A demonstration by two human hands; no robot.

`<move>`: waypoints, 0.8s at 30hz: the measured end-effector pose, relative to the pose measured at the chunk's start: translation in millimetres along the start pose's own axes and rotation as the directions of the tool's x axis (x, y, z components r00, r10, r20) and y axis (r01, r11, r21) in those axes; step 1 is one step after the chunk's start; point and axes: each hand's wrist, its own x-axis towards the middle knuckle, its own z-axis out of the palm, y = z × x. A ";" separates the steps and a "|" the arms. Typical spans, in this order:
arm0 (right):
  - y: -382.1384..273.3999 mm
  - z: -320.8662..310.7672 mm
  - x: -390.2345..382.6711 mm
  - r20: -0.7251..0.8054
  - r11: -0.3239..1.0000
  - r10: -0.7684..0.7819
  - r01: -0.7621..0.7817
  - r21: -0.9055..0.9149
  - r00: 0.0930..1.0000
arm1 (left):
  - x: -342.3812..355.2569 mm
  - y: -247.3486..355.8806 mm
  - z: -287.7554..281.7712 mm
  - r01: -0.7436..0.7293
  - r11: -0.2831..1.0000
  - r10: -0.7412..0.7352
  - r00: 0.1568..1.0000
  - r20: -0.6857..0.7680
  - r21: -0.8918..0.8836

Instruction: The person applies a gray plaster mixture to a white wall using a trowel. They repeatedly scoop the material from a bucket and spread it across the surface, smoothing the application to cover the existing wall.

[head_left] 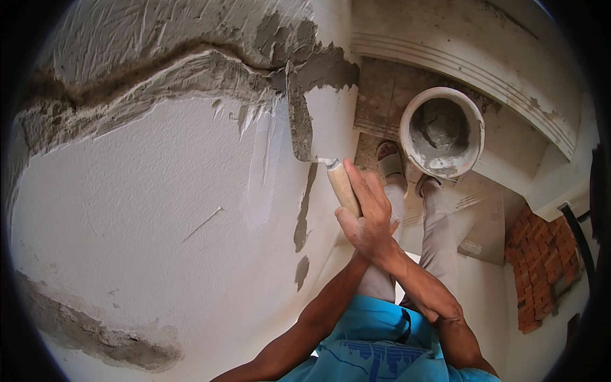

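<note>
Blue shirt fabric (375, 347) is seen at the bottom centre, with both forearms crossed above it. At mid-frame, the right hand (368, 213) is clenched around the wooden handle of a trowel (305, 124), whose mortar-laden blade is pressed against the white wall (146, 210). The left hand (439, 305) grip cannot be told. A mortar bucket (442, 130) is shown at upper right, beside the feet.

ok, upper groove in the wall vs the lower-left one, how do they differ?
The upper groove runs long across the top. The lower groove is a shorter strip at bottom left. The upper groove has grey mortar at its right end, where the trowel sits. The lower groove shows none. Both are rough-edged breaks in the white wall.
</note>
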 end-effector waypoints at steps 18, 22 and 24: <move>-12.1 13.2 0.7 0.019 0.997 -0.066 0.066 -0.027 0.998 | 48.5 1.8 -115.2 0.324 0.918 -0.126 0.786 0.605 -0.229; -17.7 24.7 -11.3 0.026 0.996 -0.065 0.067 -0.065 0.998 | 62.9 0.7 -128.5 0.405 0.865 -0.069 0.680 0.730 -0.295; -16.1 26.9 -24.1 0.031 0.993 -0.079 0.081 -0.087 0.996 | 62.7 -1.2 -127.7 0.428 0.849 -0.064 0.667 0.743 -0.311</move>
